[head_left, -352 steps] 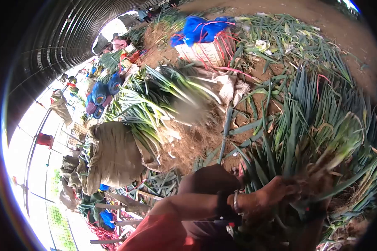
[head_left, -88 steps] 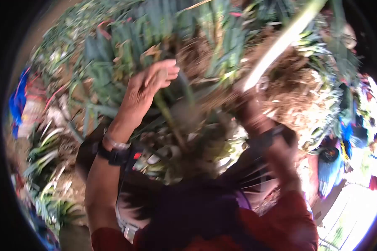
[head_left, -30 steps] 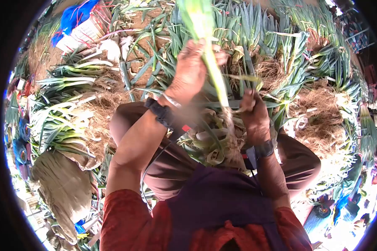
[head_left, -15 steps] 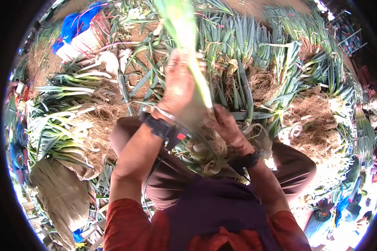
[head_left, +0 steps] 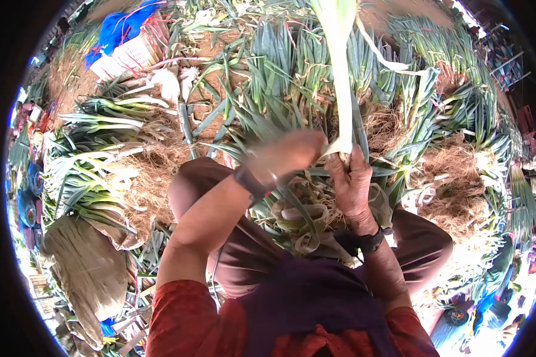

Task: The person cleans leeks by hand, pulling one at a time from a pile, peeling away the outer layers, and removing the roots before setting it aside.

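Observation:
A leek point(head_left: 342, 77) stands upright in front of me, its pale shaft bright in the sun and its green top cut off by the upper edge. My right hand point(head_left: 354, 181) grips its root end, thumb and fingers closed around it. To the left of the shaft, my left hand point(head_left: 295, 150) is blurred by motion, with its fingers curled together. A pale strip of outer leaf point(head_left: 333, 146) runs from those fingertips to the leek's base. Another thin peeled strip point(head_left: 378, 52) hangs off the shaft on the right. Peeled leaf scraps point(head_left: 298, 217) lie in a heap between my knees.
Leeks with roots point(head_left: 101, 172) are piled on the left, beside a brown cloth point(head_left: 83, 268). More root clumps point(head_left: 452, 178) lie on the right. Rows of leeks point(head_left: 274, 59) stand ahead. A white basket point(head_left: 128, 59) with blue netting point(head_left: 116, 31) sits at the upper left.
The leek has moved to the right and now stands straighter. My left hand has come down from its shaft to beside the base. My right hand has shifted right and turned upright.

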Motion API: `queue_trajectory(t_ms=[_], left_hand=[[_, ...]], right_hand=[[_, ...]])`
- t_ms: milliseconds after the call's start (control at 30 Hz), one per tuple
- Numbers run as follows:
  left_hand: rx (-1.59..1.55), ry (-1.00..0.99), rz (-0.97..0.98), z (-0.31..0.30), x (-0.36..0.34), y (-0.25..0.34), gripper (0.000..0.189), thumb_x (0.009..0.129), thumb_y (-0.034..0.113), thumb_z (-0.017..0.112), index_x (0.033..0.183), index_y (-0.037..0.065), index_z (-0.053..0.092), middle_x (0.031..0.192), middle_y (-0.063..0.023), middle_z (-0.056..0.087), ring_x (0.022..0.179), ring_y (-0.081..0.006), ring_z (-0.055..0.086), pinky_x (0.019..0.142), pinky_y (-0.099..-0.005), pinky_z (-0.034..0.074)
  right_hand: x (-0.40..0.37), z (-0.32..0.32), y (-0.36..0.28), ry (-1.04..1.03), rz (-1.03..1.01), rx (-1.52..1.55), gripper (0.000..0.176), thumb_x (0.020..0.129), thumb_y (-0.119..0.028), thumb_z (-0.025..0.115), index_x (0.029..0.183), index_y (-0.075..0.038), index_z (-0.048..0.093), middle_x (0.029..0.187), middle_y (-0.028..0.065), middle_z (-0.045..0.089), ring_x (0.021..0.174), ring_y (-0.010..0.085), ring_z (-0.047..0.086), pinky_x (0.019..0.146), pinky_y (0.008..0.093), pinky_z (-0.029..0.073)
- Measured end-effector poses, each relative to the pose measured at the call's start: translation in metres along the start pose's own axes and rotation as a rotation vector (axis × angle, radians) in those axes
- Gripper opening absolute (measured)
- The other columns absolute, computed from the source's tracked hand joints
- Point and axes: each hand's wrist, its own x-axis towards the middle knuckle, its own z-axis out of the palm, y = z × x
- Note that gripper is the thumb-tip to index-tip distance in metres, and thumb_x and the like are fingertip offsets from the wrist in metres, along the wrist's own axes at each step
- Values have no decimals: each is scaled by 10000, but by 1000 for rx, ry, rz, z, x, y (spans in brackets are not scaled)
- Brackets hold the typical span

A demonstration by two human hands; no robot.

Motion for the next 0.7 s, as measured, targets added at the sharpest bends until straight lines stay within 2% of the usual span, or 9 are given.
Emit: queue_trajectory(t_ms=[100, 200, 267, 367, 467, 533, 567, 633, 700], left_hand=[[-43, 203, -73, -17, 4, 14, 368, 962, 394, 576, 1057, 46, 648, 1090, -148, 686, 1000, -327, 656, 902, -396, 525], [-1206, 568, -319, -100, 11, 34, 550, 996, 512, 489, 1188, 9, 602, 1146, -167, 673, 1077, -265, 654, 958, -375, 518], [-1354, 717, -88, -111, 17, 22, 506, 1006, 441, 515, 1208, -18, 584, 1051, -172, 687, 1011, -259, 684, 960, -386, 539], [-1635, 550, -56, -88, 20, 48, 305, 938, 202, 660, 1163, 1, 618, 986, -166, 705, 883, -290, 721, 886, -425, 587], [-1155, 407, -21, -56, 19, 65, 353, 904, 101, 697, 1222, -12, 594, 1054, -164, 691, 1053, -248, 675, 932, -392, 568], [-1211, 265, -68, -39, 14, 62, 434, 890, 40, 699, 1293, -17, 550, 1131, -161, 671, 1111, -232, 646, 962, -362, 551], [-1239, 269, -182, -53, 12, 72, 495, 871, 8, 710, 1328, -13, 521, 1161, -158, 658, 1110, -235, 645, 963, -352, 552], [-1559, 549, -167, -56, 16, 66, 387, 942, 271, 657, 1194, -10, 573, 996, -128, 664, 931, -237, 678, 833, -389, 590], [-1646, 657, -230, -69, 25, 52, 443, 955, 463, 593, 1077, 38, 603, 793, -65, 607, 702, -180, 620, 647, -347, 552]], right_hand=[[1, 0, -3, 15, -61, -59, 122, 957, -55, 598, 1068, -12, 573, 769, 45, 635, 671, 90, 579, 609, 264, 483], [-7, 2, 3, -38, 0, -83, 110, 957, -60, 593, 1055, -16, 569, 753, 55, 639, 670, 110, 597, 604, 274, 484], [-21, 11, 15, -140, 31, -65, 108, 949, -71, 595, 1027, -13, 549, 735, 66, 634, 633, 127, 593, 577, 282, 476], [-29, 19, 3, -194, 119, 115, 122, 942, -56, 592, 1035, -2, 535, 741, 66, 635, 626, 132, 589, 589, 296, 482], [-14, 4, 30, -163, -13, -24, 242, 907, -4, 595, 1127, 27, 500, 740, 171, 625, 623, 251, 651, 587, 344, 509], [-3, -3, 20, -141, 59, 8, 244, 890, 6, 595, 1117, 33, 508, 786, 200, 637, 621, 303, 634, 583, 368, 508], [-4, -1, 33, -125, -1, -23, 207, 920, -30, 594, 1104, 34, 523, 775, 148, 640, 628, 226, 617, 581, 335, 501], [-11, 0, 38, -147, -54, -132, 212, 956, -98, 612, 1110, 35, 554, 788, 81, 651, 646, 136, 596, 556, 306, 490], [-17, 9, 29, -296, 277, 187, 257, 962, -168, 626, 1121, 27, 570, 797, 61, 661, 655, 155, 603, 573, 314, 498]])
